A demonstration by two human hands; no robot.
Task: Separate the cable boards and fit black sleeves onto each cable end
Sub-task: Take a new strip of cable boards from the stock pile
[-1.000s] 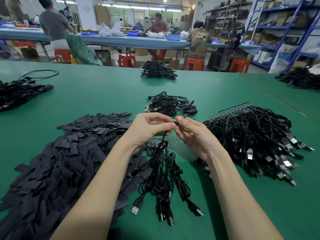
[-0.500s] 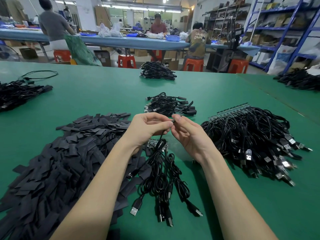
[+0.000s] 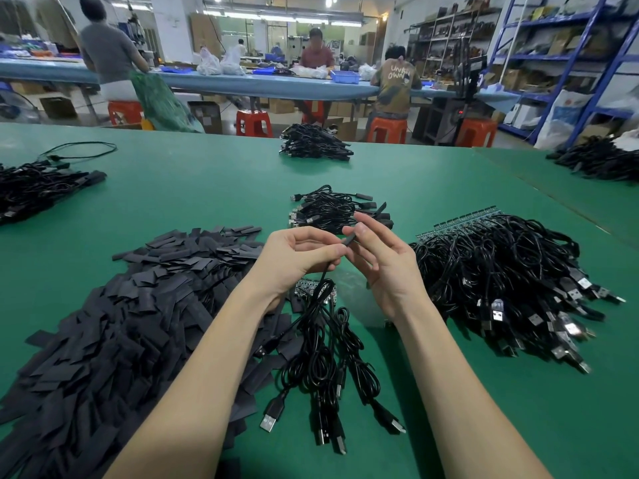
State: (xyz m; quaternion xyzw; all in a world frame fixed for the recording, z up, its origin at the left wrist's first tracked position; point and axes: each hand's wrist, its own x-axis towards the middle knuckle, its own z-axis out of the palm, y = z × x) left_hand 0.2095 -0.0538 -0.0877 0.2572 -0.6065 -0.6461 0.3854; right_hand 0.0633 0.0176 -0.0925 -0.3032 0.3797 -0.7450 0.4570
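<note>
A black sleeve [image 3: 350,240] sits on the cable [image 3: 323,281] end, raised above the green table [image 3: 207,188]. The left hand [image 3: 301,259] pinches the cable just below it; the right hand [image 3: 383,261] pinches the sleeve's far end, other fingers spread. Loose sleeves [image 3: 121,323] are heaped left, unsleeved cables [image 3: 511,281] right.

1. Both bare forearms reach forward, hands meeting above the table
2. Left hand [image 3: 301,257] is curled, palm right, fingertips pinching a cable
3. Right hand [image 3: 383,261] is palm up, fingers spread, thumb and forefinger pinching a sleeve
</note>
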